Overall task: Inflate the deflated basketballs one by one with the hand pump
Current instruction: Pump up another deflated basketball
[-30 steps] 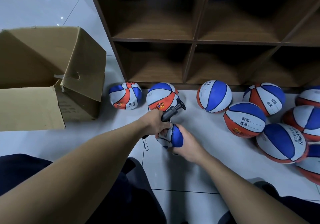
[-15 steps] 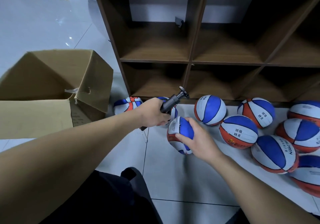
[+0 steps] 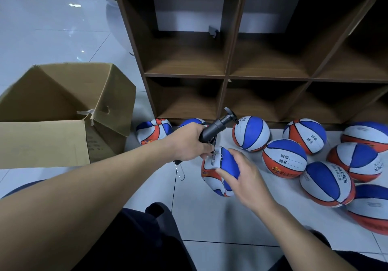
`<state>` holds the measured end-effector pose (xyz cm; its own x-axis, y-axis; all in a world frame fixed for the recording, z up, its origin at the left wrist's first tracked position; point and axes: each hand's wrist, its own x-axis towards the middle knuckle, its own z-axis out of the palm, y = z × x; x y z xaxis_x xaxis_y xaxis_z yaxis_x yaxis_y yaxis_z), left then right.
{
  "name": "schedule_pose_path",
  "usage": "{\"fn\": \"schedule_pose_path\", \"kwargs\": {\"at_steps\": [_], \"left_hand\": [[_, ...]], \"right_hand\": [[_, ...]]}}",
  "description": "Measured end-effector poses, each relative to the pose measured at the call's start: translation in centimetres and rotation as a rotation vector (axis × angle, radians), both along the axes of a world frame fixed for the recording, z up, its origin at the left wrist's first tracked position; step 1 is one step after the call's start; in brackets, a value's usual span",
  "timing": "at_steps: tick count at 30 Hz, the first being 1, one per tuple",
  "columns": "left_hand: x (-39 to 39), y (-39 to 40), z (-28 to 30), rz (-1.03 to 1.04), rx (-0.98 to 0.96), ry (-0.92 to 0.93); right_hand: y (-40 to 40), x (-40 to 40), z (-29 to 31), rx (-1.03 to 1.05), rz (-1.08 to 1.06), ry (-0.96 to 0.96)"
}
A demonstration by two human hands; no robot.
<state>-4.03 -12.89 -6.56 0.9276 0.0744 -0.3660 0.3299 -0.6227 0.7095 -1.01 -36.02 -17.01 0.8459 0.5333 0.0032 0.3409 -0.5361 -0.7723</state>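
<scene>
Floor tiles (image 3: 52, 29) glossy, reflective. Shelf unit (image 3: 233, 75) matt wood-grain. Cardboard box (image 3: 42, 142) matt, creased. Hand pump (image 3: 212, 128) dark matt plastic w/ thin metal needle. Basketballs (image 3: 284, 158) pebbled, low sheen.

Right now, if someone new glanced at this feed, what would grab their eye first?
The two hands at centre: the left hand grips the black hand pump, the right hand holds a crumpled, deflated red, white and blue basketball. Next, the cluster of round inflated basketballs on the floor at right, below the brown wooden cubby shelf.

Blue-white-orange panelled basketballs (image 3: 284, 158), black pump (image 3: 216, 127), brown box (image 3: 42, 142)
</scene>
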Motion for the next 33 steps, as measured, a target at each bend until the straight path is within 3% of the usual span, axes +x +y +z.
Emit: {"fn": "schedule_pose_path", "kwargs": {"at_steps": [14, 25, 33], "left_hand": [[1.2, 0.3, -1.0, 0.016, 0.032, 0.012], [1.6, -1.1, -1.3, -0.094, 0.286, -0.114], [1.5, -0.8, -2.3, -0.022, 0.235, -0.052]], "right_hand": [[0.7, 0.7, 0.7, 0.006, -0.007, -0.015], [1.7, 0.7, 0.9, -0.081, 0.000, -0.093], [2.0, 0.7, 0.4, -0.071, 0.021, -0.080]]}}
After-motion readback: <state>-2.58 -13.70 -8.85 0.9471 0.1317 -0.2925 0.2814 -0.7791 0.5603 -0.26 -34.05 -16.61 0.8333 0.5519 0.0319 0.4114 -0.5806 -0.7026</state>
